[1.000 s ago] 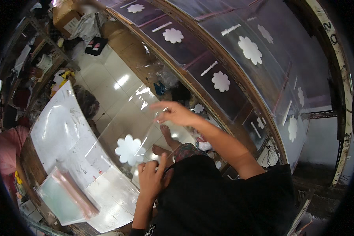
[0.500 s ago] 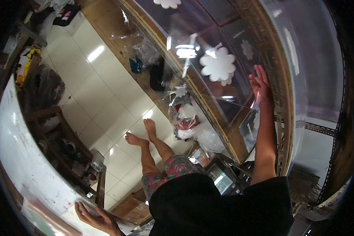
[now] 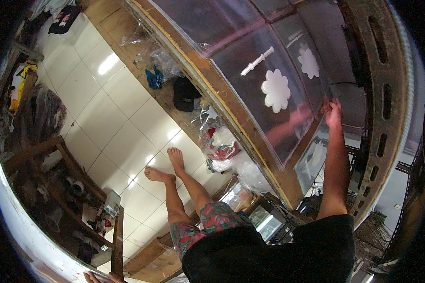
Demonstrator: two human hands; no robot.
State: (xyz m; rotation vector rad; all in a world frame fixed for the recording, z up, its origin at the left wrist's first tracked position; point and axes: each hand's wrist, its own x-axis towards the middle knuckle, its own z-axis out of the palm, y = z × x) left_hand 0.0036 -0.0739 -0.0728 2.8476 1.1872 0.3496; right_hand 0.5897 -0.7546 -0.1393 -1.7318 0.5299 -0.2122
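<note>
A clear, glossy plastic sheet or bag [image 3: 241, 75] with a toothed near edge lies on the wooden-edged bench at my right. On it show a white flower shape [image 3: 276, 91] and a slim white bar [image 3: 257, 61]; whether they are printed or loose I cannot tell. My right hand [image 3: 333, 112] is by the sheet's far right corner, its thumb and fingers bent but apart. Only a few fingers of my left hand [image 3: 97, 277] show at the lower edge, spread on a white surface [image 3: 38, 250].
A slotted metal rail [image 3: 386, 89] runs along the right. Crumpled plastic bags [image 3: 250, 170] and a black cap [image 3: 186, 94] lie below the bench edge [image 3: 222, 111]. Wooden shelving [image 3: 73, 165] stands at the left. My bare feet are on the tiled floor [image 3: 123, 125].
My right hand has moved right, off the middle of the plastic to its far corner. The plastic, raised and glaring before, lies flatter. My left hand has slid down toward the lower edge.
</note>
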